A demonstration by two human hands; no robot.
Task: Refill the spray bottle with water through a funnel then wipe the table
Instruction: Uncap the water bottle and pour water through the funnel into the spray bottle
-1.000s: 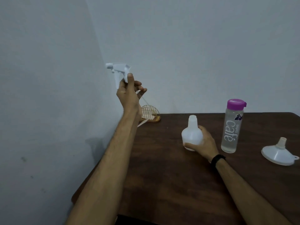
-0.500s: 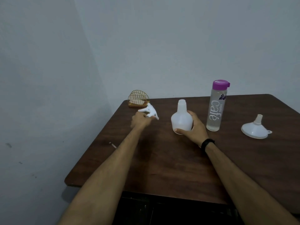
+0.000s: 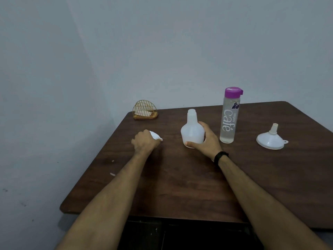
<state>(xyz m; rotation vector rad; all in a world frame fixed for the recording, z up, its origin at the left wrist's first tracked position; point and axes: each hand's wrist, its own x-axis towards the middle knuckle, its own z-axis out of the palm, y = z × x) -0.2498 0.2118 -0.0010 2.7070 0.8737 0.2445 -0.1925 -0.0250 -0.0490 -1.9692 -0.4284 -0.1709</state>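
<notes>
The white spray bottle body point(image 3: 191, 130) stands upright with its neck uncapped on the dark wooden table point(image 3: 180, 186). My right hand point(image 3: 207, 140) is wrapped around its right side and base. My left hand point(image 3: 144, 142) rests on the table to the left, closed over the white spray head point(image 3: 155, 136), which is mostly hidden under my fingers. A tall clear water bottle point(image 3: 229, 116) with a purple lid stands just right of the spray bottle. A white funnel point(image 3: 271, 138) lies mouth-down at the right, spout up.
A small gold wire napkin holder point(image 3: 145, 110) with a napkin sits at the table's back left corner. Walls close in behind and to the left. Two tiny pale specks lie near the left table edge point(image 3: 112, 174).
My left hand came down from the air with the spray head and now rests on the table. The view dropped and pulled back. My right hand kept its hold on the bottle.
</notes>
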